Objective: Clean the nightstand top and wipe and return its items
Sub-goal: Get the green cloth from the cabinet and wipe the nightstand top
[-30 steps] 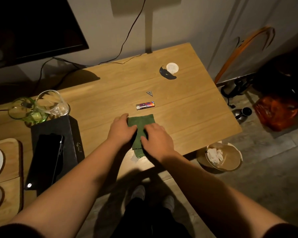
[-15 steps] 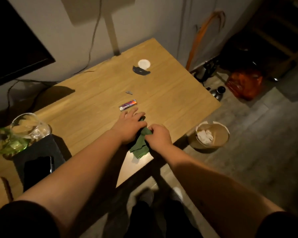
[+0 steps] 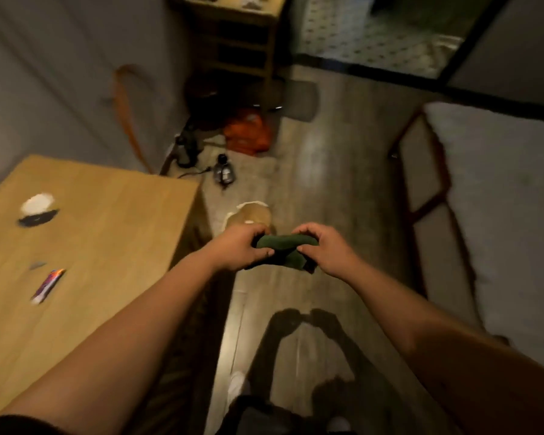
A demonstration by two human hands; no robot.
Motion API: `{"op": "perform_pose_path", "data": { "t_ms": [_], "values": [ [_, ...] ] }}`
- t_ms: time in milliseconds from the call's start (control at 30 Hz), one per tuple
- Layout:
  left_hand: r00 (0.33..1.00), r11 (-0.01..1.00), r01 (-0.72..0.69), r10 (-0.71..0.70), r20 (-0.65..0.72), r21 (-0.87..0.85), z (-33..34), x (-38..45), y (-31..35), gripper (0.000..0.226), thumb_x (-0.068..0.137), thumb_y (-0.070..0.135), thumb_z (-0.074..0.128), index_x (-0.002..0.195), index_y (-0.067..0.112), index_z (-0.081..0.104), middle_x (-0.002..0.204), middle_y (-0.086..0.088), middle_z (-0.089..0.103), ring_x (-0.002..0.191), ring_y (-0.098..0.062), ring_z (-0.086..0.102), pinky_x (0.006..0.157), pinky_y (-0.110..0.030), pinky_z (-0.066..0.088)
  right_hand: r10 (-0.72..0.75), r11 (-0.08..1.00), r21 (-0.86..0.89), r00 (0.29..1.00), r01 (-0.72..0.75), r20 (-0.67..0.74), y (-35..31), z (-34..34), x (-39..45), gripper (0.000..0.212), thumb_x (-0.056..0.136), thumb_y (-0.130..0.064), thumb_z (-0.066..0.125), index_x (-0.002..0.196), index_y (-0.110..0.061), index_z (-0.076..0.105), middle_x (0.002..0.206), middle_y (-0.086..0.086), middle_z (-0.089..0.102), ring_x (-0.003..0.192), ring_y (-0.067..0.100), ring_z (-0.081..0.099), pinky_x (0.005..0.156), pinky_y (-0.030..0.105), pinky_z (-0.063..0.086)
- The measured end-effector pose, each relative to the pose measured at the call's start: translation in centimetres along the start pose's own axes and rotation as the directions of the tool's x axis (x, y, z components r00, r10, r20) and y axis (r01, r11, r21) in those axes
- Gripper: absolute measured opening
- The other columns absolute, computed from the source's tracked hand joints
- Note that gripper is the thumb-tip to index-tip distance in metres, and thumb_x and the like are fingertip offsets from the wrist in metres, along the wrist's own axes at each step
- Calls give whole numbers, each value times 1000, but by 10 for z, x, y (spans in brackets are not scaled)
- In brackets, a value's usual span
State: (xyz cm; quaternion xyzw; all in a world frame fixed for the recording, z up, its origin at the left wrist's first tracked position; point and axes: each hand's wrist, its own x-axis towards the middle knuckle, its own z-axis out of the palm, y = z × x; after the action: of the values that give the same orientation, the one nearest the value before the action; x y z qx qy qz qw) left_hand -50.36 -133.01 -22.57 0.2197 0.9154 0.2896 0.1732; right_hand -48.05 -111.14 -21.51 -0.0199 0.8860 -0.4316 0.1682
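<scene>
We have a single view, from a wide-angle camera worn on the head, looking forward and steeply down along both forearms. It faces the floor (image 3: 299, 171) in the gap between the tabletop (image 3: 107, 233) at our left edge and the bed (image 3: 496, 215) at our right. The left hand (image 3: 237, 249) and right hand (image 3: 324, 249) sit near the centre, close to the lens, holding a green cloth (image 3: 283, 246) over the floor. Farther ahead, at the top, we see a wooden shelf unit (image 3: 242, 36). The picture is blurred, and straight edges bow toward the borders.
</scene>
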Motion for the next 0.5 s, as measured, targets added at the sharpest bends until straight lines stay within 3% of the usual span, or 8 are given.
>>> {"op": "perform_pose_path", "data": {
  "t_ms": [67,133,200,333,500],
  "values": [
    [991,989,-129,127,33,76,24,37,63,20,85,31,65,103,21,61,85,3,62,79,-18,59,65,-33,45,35,997,-66,993,-43,-117,36,-54,-41,32,84,-1,65,112,-17,65,101,3,68,89,19,62,69,25,45],
    [970,949,-244,236,65,198,54,71,134,17,86,30,63,101,23,61,83,4,60,76,-18,58,58,-30,42,30,962,-259,979,-83,-200,78,-104,-91,30,85,-8,64,112,-20,65,99,-1,67,91,17,61,70,25,41],
    [929,898,-366,337,154,243,98,98,217,17,86,31,63,100,23,60,89,0,63,80,-21,60,65,-34,50,74,901,-396,962,-178,-264,124,-151,-155,24,87,-13,60,108,-24,64,100,0,67,91,20,60,72,31,45],
    [808,774,-579,502,309,257,199,121,375,12,85,35,62,92,28,55,85,3,60,80,-22,61,69,-38,53,231,870,-310,873,-384,-430,215,-223,-291,13,86,-17,58,93,-26,54,94,3,63,77,19,55,60,31,39],
    [603,584,-787,659,450,199,338,110,565,16,87,37,57,98,25,56,88,-1,62,79,-22,59,66,-35,51,368,779,-209,701,-591,-610,324,-288,-474,12,90,-20,54,101,-20,57,93,5,63,77,15,53,64,29,36]
  ]
}}
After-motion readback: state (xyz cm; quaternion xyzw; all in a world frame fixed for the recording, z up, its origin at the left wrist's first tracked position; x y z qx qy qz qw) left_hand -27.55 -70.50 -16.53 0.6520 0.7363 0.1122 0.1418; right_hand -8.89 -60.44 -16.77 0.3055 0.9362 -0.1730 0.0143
